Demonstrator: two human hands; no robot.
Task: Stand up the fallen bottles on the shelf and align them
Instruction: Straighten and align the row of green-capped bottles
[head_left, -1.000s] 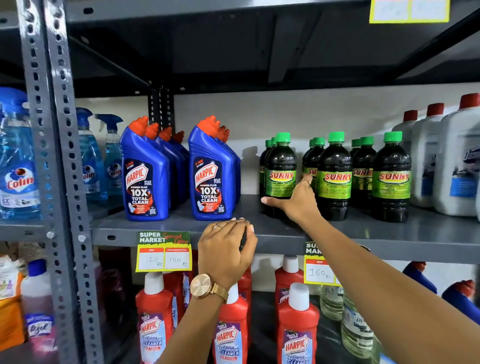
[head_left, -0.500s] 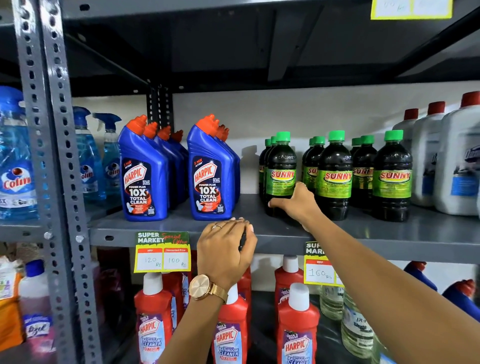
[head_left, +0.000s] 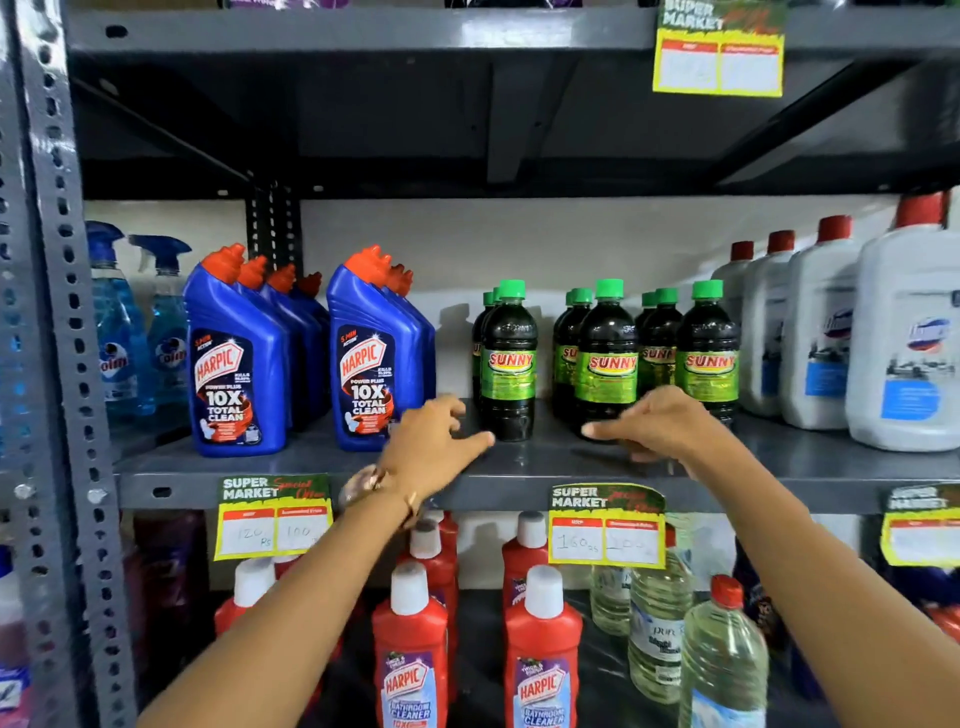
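Bottles all look upright on the shelf (head_left: 519, 462) already, so the standing-up part seems done. What's left is spacing: the leftmost Sunny bottle (head_left: 508, 364) sits apart from the middle Sunny bottle (head_left: 607, 364), a gap the other rows don't have. Left hand (head_left: 431, 441) hovers near its base, fingers loosely spread, gripping nothing. Right hand (head_left: 660, 421) is in front of the middle row, fingers open too, empty.
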